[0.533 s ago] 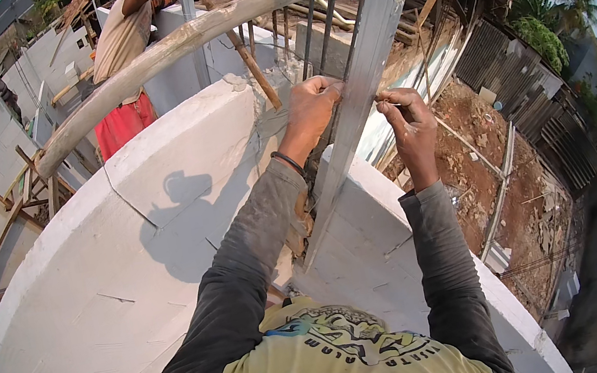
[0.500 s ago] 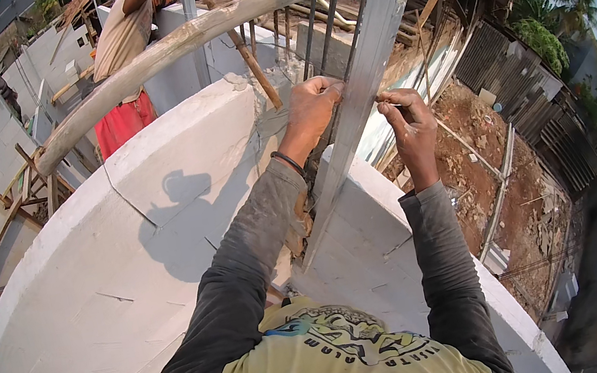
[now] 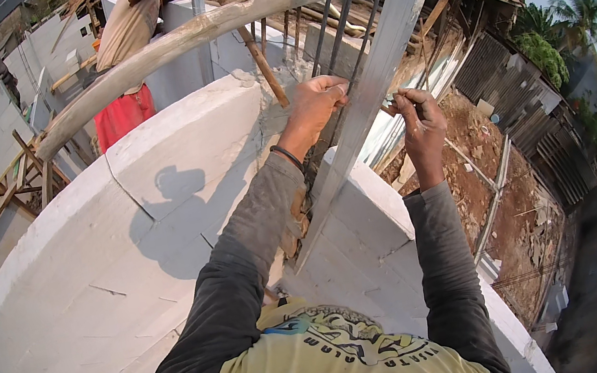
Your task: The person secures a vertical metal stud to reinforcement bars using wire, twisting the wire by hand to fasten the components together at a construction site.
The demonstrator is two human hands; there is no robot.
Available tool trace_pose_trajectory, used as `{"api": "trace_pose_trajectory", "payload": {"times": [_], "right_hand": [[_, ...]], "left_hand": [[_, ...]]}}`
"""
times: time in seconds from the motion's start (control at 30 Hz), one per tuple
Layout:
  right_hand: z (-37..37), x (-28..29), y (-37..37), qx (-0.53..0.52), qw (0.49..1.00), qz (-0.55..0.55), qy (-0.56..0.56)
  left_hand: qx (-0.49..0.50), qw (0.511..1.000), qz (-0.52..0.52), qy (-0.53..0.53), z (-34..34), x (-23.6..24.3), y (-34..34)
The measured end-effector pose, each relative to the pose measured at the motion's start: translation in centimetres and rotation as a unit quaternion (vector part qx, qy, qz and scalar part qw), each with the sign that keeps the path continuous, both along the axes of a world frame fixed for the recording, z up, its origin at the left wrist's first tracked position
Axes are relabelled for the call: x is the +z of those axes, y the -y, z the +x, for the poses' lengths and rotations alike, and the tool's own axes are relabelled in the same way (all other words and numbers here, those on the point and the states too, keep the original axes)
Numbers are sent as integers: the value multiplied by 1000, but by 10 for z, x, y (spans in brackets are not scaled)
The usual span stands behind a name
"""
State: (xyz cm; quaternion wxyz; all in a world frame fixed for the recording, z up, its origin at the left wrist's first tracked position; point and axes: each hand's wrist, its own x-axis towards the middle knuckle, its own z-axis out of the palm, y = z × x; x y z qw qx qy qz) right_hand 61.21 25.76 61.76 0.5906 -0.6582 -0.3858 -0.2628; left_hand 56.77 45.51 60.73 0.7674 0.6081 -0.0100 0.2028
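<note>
A long grey metal channel (image 3: 386,51) stands tilted between my two hands. On its left side is my left hand (image 3: 312,116), its thumb and fingers closed in a pinch against the channel's edge, beside dark steel rebars (image 3: 347,6). What those fingers grip, if anything, is hidden. My right hand (image 3: 423,120) is on the other side, a little apart from the metal. Thumb and forefinger pinch something small and thin that I cannot make out. Below, the channel's lower end meets the white block wall (image 3: 352,217), by a rough mortar gap.
A curved wooden pole (image 3: 207,31) crosses behind the channel. A large white block wall (image 3: 104,261) fills the left. Beyond it, a co-worker (image 3: 128,33) grips a wooden handle. Down on the right lies rubble-strewn ground (image 3: 509,205) beside corrugated sheets (image 3: 503,78).
My right hand has drawn slightly right and down, away from the channel. My left hand keeps its place at the channel's edge. The co-worker's hand now grips a wooden handle.
</note>
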Motion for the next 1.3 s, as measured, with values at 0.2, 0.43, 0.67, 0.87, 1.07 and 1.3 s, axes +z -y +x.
{"api": "trace_pose_trajectory", "payload": {"times": [0.2, 0.43, 0.67, 0.87, 1.07, 1.3], "right_hand": [[1, 3, 3, -22, 1000, 1, -17], [1, 5, 11, -29, 999, -12, 10], [1, 2, 17, -42, 999, -7, 21], [-17, 13, 20, -82, 986, -80, 122], [-40, 24, 12, -76, 968, -151, 187], [-42, 43, 0, -64, 935, -230, 261]], "left_hand": [[-17, 999, -39, -19, 5, 6, 4], [-36, 984, -173, 31, 27, 4, 10], [-48, 986, -161, 14, 31, -2, 14], [-38, 986, -159, 19, 30, 6, 16], [-45, 976, -210, 30, 23, -2, 16], [-65, 972, -220, 58, 16, -12, 22]]}}
